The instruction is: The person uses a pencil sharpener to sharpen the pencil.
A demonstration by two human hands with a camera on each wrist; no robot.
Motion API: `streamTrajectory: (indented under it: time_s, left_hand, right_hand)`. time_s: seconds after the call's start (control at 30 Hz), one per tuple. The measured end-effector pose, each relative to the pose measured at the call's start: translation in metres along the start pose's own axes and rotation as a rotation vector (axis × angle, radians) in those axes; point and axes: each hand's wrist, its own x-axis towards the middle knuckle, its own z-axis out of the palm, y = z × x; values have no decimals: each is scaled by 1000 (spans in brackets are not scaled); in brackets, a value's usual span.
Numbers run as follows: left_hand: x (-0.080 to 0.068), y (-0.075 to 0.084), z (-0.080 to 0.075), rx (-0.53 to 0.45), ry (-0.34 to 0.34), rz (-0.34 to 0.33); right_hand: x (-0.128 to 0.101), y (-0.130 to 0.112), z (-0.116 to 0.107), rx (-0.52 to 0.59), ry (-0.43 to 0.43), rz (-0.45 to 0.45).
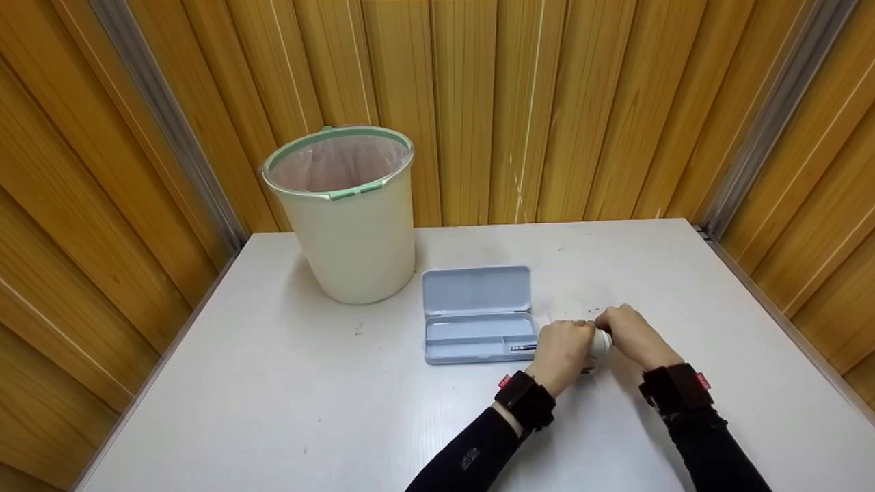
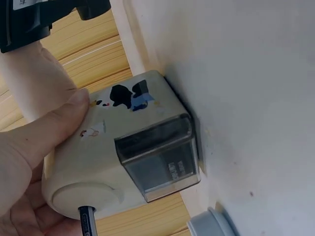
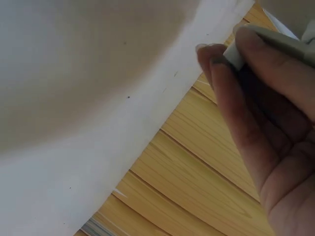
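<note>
A person's two hands work a small cream-coloured pencil sharpener (image 2: 123,157) standing on the white table (image 1: 273,410), just right of an open blue-grey pencil case (image 1: 476,314). The left hand (image 1: 564,352) wraps round the sharpener's body, thumb (image 2: 49,132) pressed along its side, and a dark pencil (image 2: 87,221) sits in the round front opening. The right hand (image 1: 632,335) is curled over the sharpener's far-right end; its wrist camera shows fingers (image 3: 231,108) closed on a pale grey part, likely the crank, though that cannot be told for certain.

Risks, as judged from here: the light sharpener could slide or tip on the smooth tabletop if the left hand's hold slackens while the right hand turns; a pencil pushed in at an angle could snap its lead; and the clear shavings drawer (image 2: 160,157) on the front could work loose and spill.

A cartoon sticker in black and blue marks the sharpener's side, and the drawer bears embossed lettering too blurred to read. A pen (image 1: 523,348) lying in the pencil case carries print that is also illegible. A lined cream waste bin (image 1: 345,219) with a green rim stands at the far left.
</note>
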Motion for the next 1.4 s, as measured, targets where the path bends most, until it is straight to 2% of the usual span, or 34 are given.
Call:
streamTrajectory:
  time_s: [0.17, 0.6, 0.7, 0.87, 1.1, 1.4]
  left_hand:
    - [-1, 1, 0, -16, -16, 3]
    - [0, -1, -2, -37, -60, -1]
    - [0, -1, -3, -36, -65, -5]
    - [1, 2, -1, -22, -73, -20]
    - [0, 6, 0, 64, -35, -22]
    - [1, 5, -2, 33, -31, -7]
  right_hand:
    - [-2, 6, 0, 47, -23, -14]
    - [-8, 5, -4, 143, -201, 29]
    - [-12, 3, -5, 153, -205, 44]
    - [-17, 4, -5, 178, -201, 16]
    - [-30, 2, -10, 221, -255, -26]
    - [-51, -7, -19, 232, -236, -97]
